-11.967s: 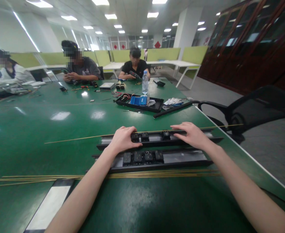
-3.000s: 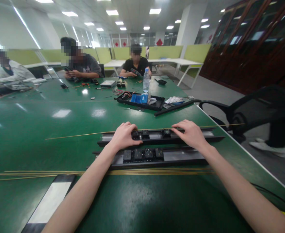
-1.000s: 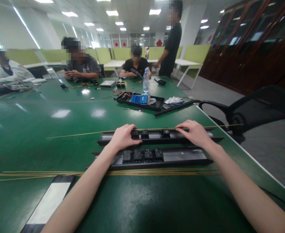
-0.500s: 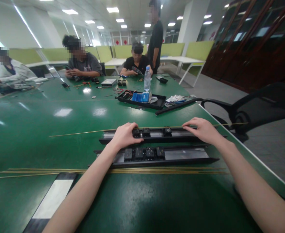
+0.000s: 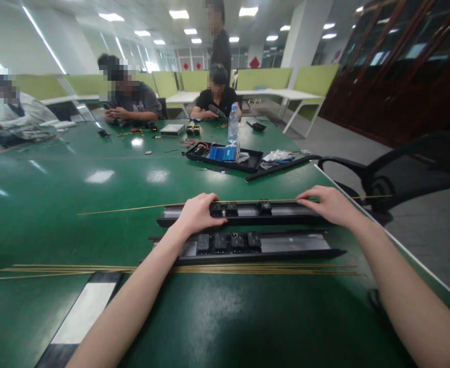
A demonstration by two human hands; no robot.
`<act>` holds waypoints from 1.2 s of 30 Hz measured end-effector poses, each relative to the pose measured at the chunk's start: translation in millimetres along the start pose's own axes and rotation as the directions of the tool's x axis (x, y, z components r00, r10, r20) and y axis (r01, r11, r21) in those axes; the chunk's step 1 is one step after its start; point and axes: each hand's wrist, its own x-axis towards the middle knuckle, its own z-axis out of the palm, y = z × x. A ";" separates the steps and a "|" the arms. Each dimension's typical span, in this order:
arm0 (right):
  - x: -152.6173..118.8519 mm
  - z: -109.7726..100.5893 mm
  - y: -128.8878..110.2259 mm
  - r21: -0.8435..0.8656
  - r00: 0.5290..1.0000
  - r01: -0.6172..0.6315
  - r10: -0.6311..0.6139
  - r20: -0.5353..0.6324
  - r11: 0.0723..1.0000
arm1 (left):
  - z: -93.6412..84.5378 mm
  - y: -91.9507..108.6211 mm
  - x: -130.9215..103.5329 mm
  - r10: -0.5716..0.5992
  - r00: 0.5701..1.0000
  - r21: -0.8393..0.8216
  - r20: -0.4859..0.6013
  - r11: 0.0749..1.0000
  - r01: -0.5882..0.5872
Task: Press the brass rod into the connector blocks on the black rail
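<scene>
A long, thin brass-coloured rod (image 5: pixel 121 210) lies along the far edge of a black channel (image 5: pixel 282 221) and sticks out past both ends. My right hand (image 5: pixel 326 204) pinches this rod between thumb and fingers near the channel's right end. Spanning the channel's left part, my left hand (image 5: pixel 197 212) has its thumb on the near wall and its fingers curled over the far edge, where the rod passes. Small black blocks (image 5: pixel 264 206) sit inside. A second black channel (image 5: pixel 297 250) lies nearer me, with several black blocks (image 5: pixel 237 242) grouped in it.
Several loose brass rods (image 5: pixel 247 269) lie nearest me, beside a black-and-white flat panel (image 5: pixel 89 312). Farther off are a black tray (image 5: pixel 253 161), gloves (image 5: pixel 278 158), a black strip (image 5: pixel 278 169) and a water bottle (image 5: pixel 233 125). A chair (image 5: pixel 412 174) stands right. People sit across the table.
My right hand has slid slightly right along the rod. My left hand stays in place. In the background, a standing person has moved left.
</scene>
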 end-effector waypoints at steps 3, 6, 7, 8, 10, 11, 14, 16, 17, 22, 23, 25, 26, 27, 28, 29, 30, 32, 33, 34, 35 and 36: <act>-0.8 -1.6 0.8 -0.009 1.000 -0.003 0.003 -0.008 1.000 | -0.3 0.0 -0.2 -0.001 1.000 0.000 0.000 1.000 0.001; -1.3 -2.7 2.3 -0.021 1.000 -0.018 0.018 -0.012 1.000 | -0.7 0.0 -0.2 -0.001 1.000 0.000 0.005 1.000 0.001; -1.4 -3.2 3.0 -0.023 1.000 -0.022 0.022 -0.006 1.000 | -0.7 0.0 -0.2 -0.002 1.000 0.000 0.006 1.000 0.002; -1.5 -3.8 3.7 -0.022 1.000 -0.025 0.025 0.002 0.999 | -0.7 -0.2 -0.1 -0.003 1.000 0.000 0.008 1.000 0.003; -1.9 -5.8 5.1 -0.016 1.000 -0.028 0.029 0.012 0.999 | -0.5 -0.5 0.0 -0.005 1.000 0.002 0.008 1.000 0.005; -2.3 -7.3 5.8 -0.013 0.999 -0.028 0.028 0.014 1.000 | -0.4 -0.7 0.1 -0.005 1.000 0.002 0.007 1.000 0.005; -3.7 -12.3 7.5 -0.008 0.999 -0.032 0.033 0.016 0.999 | -0.4 -0.8 0.0 -0.002 1.000 0.002 0.004 1.000 0.002; -4.7 -14.9 9.1 -0.009 0.999 -0.034 0.034 0.017 0.999 | -0.5 -0.6 -0.1 -0.001 1.000 -0.003 0.005 1.000 0.001; -5.1 -15.7 10.1 -0.011 0.999 -0.035 0.035 0.017 0.999 | -0.6 -0.5 -0.2 -0.003 1.000 -0.004 0.006 1.000 0.003; -6.2 -18.6 14.3 -0.015 0.997 -0.071 0.071 0.033 0.997 | -0.6 -0.5 -0.4 -0.004 1.000 -0.006 0.006 1.000 0.004; -6.5 -19.6 14.3 -0.012 0.995 -0.086 0.086 0.045 0.996 | -0.5 -0.7 -0.4 -0.003 1.000 -0.007 0.006 1.000 0.003; -7.1 -22.2 13.6 -0.009 0.990 -0.120 0.121 0.074 0.993 | -0.3 -0.9 -0.5 -0.003 1.000 -0.010 0.006 1.000 0.003; -7.5 -23.5 13.1 -0.010 0.987 -0.138 0.138 0.085 0.990 | -0.2 -0.9 -0.5 -0.005 1.000 -0.011 0.005 1.000 0.005; -7.8 -24.8 12.5 -0.012 0.984 -0.152 0.152 0.092 0.988 | -0.1 -1.0 -0.5 -0.005 1.000 -0.012 0.004 1.000 0.005; -8.0 -25.8 12.0 -0.014 0.982 -0.163 0.164 0.095 0.987 | -0.1 -1.0 -0.5 -0.005 1.000 -0.011 0.003 1.000 0.005; -8.1 -26.5 11.6 -0.015 0.981 -0.170 0.171 0.095 0.985 | 0.0 -0.9 -0.6 -0.004 1.000 -0.010 0.003 1.000 0.004; -8.2 -26.9 11.5 -0.015 0.980 -0.173 0.174 0.095 0.985 | 0.0 -0.9 -0.6 -0.004 1.000 -0.010 0.002 1.000 0.004; -8.3 -27.1 12.1 -0.011 0.980 -0.171 0.171 0.098 0.985 | 0.0 -0.8 -0.7 -0.004 1.000 -0.009 0.003 1.000 0.004; -8.3 -27.0 12.9 -0.008 0.981 -0.170 0.170 0.099 0.985 | 0.0 -0.8 -0.7 -0.005 1.000 -0.009 0.003 1.000 0.005; -8.4 -26.9 14.1 -0.007 0.981 -0.170 0.170 0.097 0.985 | 0.0 -0.8 -0.7 -0.006 1.000 -0.009 0.004 1.000 0.006; -8.6 -26.7 15.6 -0.008 0.981 -0.170 0.170 0.094 0.985 | -0.1 -0.8 -0.6 -0.005 1.000 -0.009 0.005 1.000 0.005; -8.8 -26.5 17.4 -0.011 0.981 -0.169 0.169 0.092 0.986 | -0.2 -0.8 -0.6 -0.004 1.000 -0.009 0.007 1.000 0.004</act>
